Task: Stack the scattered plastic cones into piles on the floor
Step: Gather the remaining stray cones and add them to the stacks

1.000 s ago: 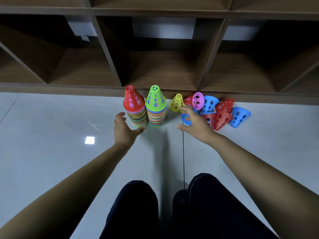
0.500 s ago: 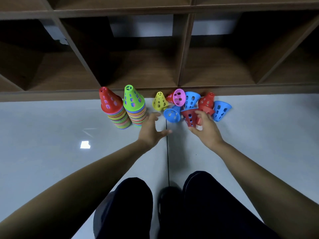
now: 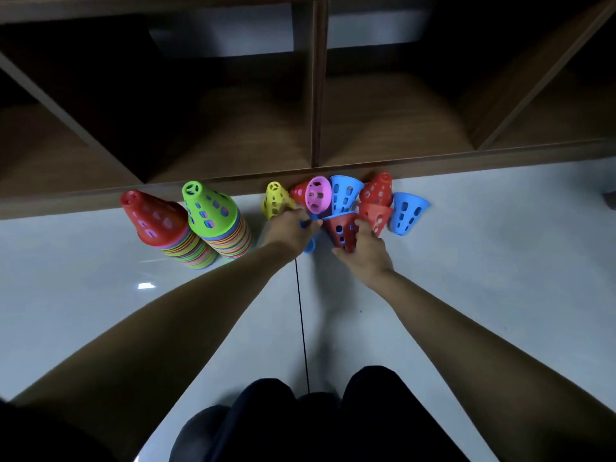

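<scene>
Right hand (image 3: 363,253) first: it's got a grip on a dark red cone (image 3: 341,230), fingers curled round the narrow end, wide rim pointing away from me. Left hand (image 3: 291,228) is right next to it, closed down over a blue cone (image 3: 310,245). Most of that one is hidden under my palm; just a bit of blue pokes out by the thumb and under the heel of the hand.

Rest of the loose heap sits just past my fingertips, up against the foot of the wooden shelf (image 3: 313,95). Yellow cone (image 3: 275,200) is beyond my left knuckles, and a pink cone (image 3: 318,195) lies on its side on the far side between both hands, open end facing me. A second blue cone (image 3: 345,193) is beyond the right hand, and an outer blue cone (image 3: 406,213) is off to its right with a couple of red ones between.

Left of my left hand are the two piles on the floor (image 3: 500,261), touching each other: green-topped pile (image 3: 213,211) nearer, red-topped pile (image 3: 156,221) further out.
</scene>
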